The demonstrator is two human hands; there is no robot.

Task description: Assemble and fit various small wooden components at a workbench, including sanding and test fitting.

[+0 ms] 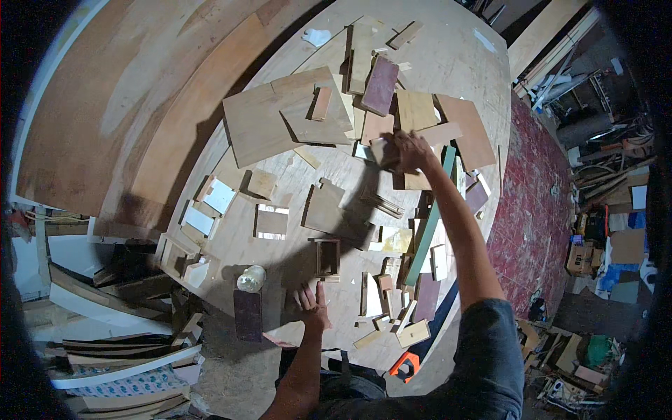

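Note:
My left hand (pixel 310 306) lies on the near part of the table with its fingers spread, holding nothing. Just beyond its fingertips stands a small open wooden box (pixel 327 260) with a dark inside. My right arm stretches far across the table. My right hand (pixel 411 151) is closed on a small flat wood piece (pixel 383 152), among a pile of boards; its fingertips are partly hidden. Around it lie a maroon board (pixel 380 85), a pale square board (pixel 416 110) and a brown panel (pixel 466 131).
Wood offcuts (pixel 339 207) litter the plywood table (pixel 294 185). A long green strip (pixel 432 220) runs beneath my right forearm. A saw with an orange handle (pixel 404 365) sits at the near edge. At left, a clear jar (pixel 250 278) stands beside a dark block (pixel 248 315).

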